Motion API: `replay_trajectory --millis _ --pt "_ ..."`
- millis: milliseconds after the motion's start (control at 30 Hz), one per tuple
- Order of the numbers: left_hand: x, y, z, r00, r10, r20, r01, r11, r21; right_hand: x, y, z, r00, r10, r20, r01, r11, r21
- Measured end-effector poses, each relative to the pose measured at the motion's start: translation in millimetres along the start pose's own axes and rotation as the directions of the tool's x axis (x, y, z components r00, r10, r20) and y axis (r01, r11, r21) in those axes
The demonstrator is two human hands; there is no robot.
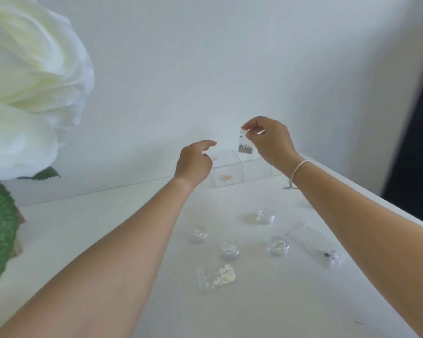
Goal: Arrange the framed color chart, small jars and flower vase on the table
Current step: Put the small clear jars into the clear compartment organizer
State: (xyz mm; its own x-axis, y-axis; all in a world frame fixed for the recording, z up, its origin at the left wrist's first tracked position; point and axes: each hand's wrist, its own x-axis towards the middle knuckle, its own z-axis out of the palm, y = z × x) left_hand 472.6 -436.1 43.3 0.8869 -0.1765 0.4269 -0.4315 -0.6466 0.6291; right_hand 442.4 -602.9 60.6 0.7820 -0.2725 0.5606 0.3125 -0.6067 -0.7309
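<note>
My right hand [270, 142] pinches the top of a small clear bag [244, 145] with dark bits at its bottom, holding it up above a clear box [227, 173]. My left hand [193, 162] hovers just left of the bag, fingers loosely curled and holding nothing. Several small clear jars lie on the white table [88, 240]: one [266, 216] at the back, one [199, 233] on the left, one [230, 249] in the middle, one [278, 245] on the right. A big white flower [27, 89] with green leaves fills the left edge; its vase is hidden.
A clear packet of white powder [217, 276] lies near the front. A long clear packet with dark beads [327, 254] lies at the right. A second clear box [259, 170] stands behind my right wrist. The table's right edge [376, 191] runs diagonally beside a dark area.
</note>
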Motion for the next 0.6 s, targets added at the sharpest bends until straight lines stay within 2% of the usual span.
replay_trajectory --millis 100,200,267,333,400,600 --pt "-35.2 -0.9 -14.0 0.996 0.016 -0.084 -0.025 0.995 -0.097 12.4 -3.2 17.5 1.0 0.001 0.009 -0.001 0.999 -0.048" --pt "-73.8 -0.5 -28.7 0.995 0.074 -0.064 -0.081 0.99 -0.114 19.1 -5.4 32.6 0.997 0.025 0.07 -0.017 0.993 -0.116" --pt "-97.1 -1.5 -36.8 0.995 0.098 0.025 -0.096 0.992 -0.085 20.3 -5.0 38.4 0.988 0.059 0.144 -0.032 0.983 -0.181" --pt "-118.5 -4.1 -44.2 0.987 0.072 0.14 -0.062 0.995 -0.073 16.2 -4.5 42.5 0.958 0.12 0.259 -0.03 0.945 -0.327" --pt "-135.1 -6.6 -49.3 0.97 0.04 0.239 -0.027 0.998 -0.058 8.4 -4.7 41.8 0.938 0.157 0.31 -0.015 0.909 -0.416" --pt "-161.8 -1.7 -55.8 0.884 -0.044 0.466 0.012 0.997 0.073 -17.4 -12.6 14.0 0.968 0.045 0.247 0.029 0.957 -0.288"
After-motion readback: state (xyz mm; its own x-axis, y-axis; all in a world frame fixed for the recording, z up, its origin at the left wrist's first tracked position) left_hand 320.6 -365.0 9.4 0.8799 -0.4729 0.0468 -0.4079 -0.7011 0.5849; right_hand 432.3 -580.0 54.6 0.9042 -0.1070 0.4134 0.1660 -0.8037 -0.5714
